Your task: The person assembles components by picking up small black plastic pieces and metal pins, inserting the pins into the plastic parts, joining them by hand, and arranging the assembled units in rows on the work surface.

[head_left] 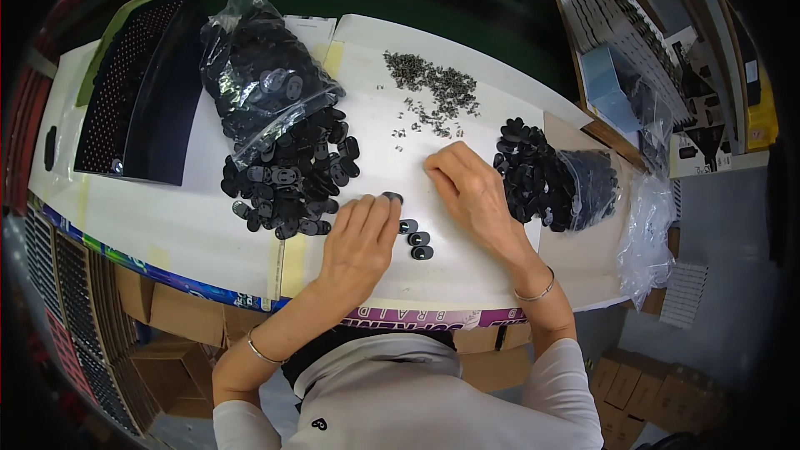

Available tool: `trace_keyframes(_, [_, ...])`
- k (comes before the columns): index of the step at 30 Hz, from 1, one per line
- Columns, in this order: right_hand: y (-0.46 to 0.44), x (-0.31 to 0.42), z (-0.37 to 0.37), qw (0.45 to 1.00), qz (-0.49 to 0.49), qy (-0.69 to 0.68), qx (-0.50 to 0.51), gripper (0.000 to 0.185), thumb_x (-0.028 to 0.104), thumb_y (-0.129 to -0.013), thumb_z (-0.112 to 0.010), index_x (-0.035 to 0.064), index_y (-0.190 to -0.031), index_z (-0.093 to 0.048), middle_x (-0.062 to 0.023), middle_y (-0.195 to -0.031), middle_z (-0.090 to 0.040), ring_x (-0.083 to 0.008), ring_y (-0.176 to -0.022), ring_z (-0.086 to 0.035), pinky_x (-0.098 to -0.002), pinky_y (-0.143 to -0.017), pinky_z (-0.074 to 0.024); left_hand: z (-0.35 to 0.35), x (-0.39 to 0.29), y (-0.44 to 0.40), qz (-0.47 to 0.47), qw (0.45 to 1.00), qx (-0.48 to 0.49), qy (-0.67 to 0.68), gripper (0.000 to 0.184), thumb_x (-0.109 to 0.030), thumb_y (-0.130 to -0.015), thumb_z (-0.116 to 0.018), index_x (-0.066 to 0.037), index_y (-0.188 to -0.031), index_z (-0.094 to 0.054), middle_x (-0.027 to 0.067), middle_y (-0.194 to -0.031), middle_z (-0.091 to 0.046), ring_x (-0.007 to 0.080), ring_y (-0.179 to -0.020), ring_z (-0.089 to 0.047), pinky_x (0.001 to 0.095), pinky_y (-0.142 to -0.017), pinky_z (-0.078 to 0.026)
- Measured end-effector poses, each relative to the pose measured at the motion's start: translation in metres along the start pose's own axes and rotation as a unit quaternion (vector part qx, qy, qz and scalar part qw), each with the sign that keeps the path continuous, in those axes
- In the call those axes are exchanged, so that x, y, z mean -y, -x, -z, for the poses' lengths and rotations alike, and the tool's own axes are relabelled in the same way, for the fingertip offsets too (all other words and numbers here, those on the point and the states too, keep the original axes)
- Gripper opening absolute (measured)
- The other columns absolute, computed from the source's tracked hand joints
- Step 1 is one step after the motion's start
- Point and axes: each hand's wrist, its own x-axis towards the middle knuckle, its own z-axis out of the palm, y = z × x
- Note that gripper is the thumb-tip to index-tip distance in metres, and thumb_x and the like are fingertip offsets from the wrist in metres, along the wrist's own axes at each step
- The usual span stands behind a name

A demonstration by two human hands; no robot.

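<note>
My left hand is closed at the middle of the white table, its fingertips on a small black oval piece. Just right of it lie several similar black pieces in a short column. Fingers pinched together, my right hand hovers over the table below the small metal parts; whatever it may hold is too small to make out. A heap of black oval parts spreads left of my left hand, and another black heap lies right of my right hand.
A clear bag of black parts and a dark perforated bin stand at the left. At the right are a second bag, crumpled clear plastic, a light blue box and stacked white trays.
</note>
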Motion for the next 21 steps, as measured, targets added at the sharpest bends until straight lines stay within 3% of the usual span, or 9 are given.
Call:
trace_keyframes(6, [0.004,0.017,0.009,0.980,-0.072,-0.157,0.102,0.010,-0.002,-0.094,-0.075,0.0027,-0.102,-0.072,-0.0117,-0.096,-0.067,-0.0327,-0.081,-0.069,-0.0414,-0.070,-0.0557,-0.004,-0.003,0.010,-0.010,1.000,0.012,-0.001,0.053,-0.004,-0.085,-0.068,0.010,-0.136,-0.068,0.0222,-0.141,-0.065,0.0367,-0.127,-0.062,0.0493,-0.105,-0.051])
trace_keyframes(9, [0.001,0.023,0.007,0.974,-0.080,-0.174,0.122,0.010,-0.001,-0.094,-0.075,0.0031,-0.102,-0.072,-0.0118,-0.096,-0.067,-0.0327,-0.083,-0.069,-0.0413,-0.071,-0.0554,-0.004,-0.003,0.009,-0.014,1.000,0.013,-0.007,0.052,-0.005,-0.085,-0.068,0.009,-0.135,-0.068,0.0212,-0.139,-0.065,0.0365,-0.127,-0.062,0.0494,-0.105,-0.051])
trace_keyframes(15, [-0.005,0.028,0.004,0.991,0.028,-0.061,0.117,0.010,-0.001,-0.095,-0.075,0.0005,-0.104,-0.072,-0.0124,-0.097,-0.068,-0.0296,-0.085,-0.070,-0.0400,-0.074,-0.0569,-0.003,-0.002,0.006,-0.017,1.000,0.011,-0.018,0.050,-0.006,-0.083,-0.069,0.010,-0.130,-0.071,0.0198,-0.136,-0.067,0.0331,-0.127,-0.062,0.0460,-0.106,-0.050])
trace_keyframes(21, [0.005,0.013,0.021,0.994,0.028,-0.081,0.061,0.021,-0.004,-0.092,-0.073,0.0015,-0.112,-0.074,-0.0140,-0.104,-0.073,-0.0350,-0.091,-0.073,-0.0410,-0.080,-0.0604,-0.002,0.000,0.009,-0.014,1.000,0.015,-0.007,0.053,-0.005,-0.084,-0.069,0.008,-0.135,-0.069,0.0194,-0.139,-0.066,0.0336,-0.128,-0.062,0.0466,-0.107,-0.050])
